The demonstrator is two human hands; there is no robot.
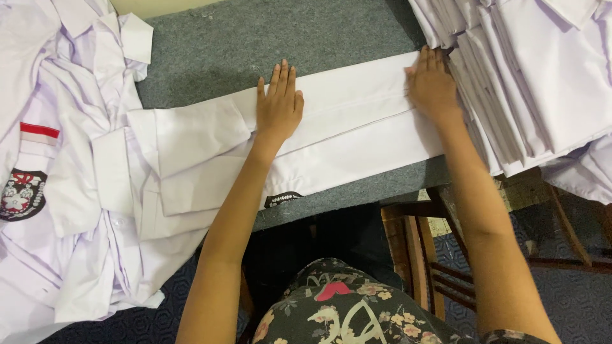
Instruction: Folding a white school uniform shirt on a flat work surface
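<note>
Presently: two bare hands flat on a folded white shirt, grey felt table.

Item one, left hand (pixel 279 105): palm down on the folded white shirt (pixel 344 130), fingers straight and close together, thumb a little apart, near the strip's middle. Item two, right hand (pixel 432 86): palm down on the same shirt's far end, fingers pressed together, touching the stack of folded white shirts (pixel 535 76) at the table's right. Folded shirt lies as a long band across the grey felt table (pixel 255 38), a small dark label at its near edge. Heap of loose white shirts (pixel 70 165) at left, one bearing a red stripe and a dark badge. Wooden chair (pixel 421 248) below the table edge.
</note>
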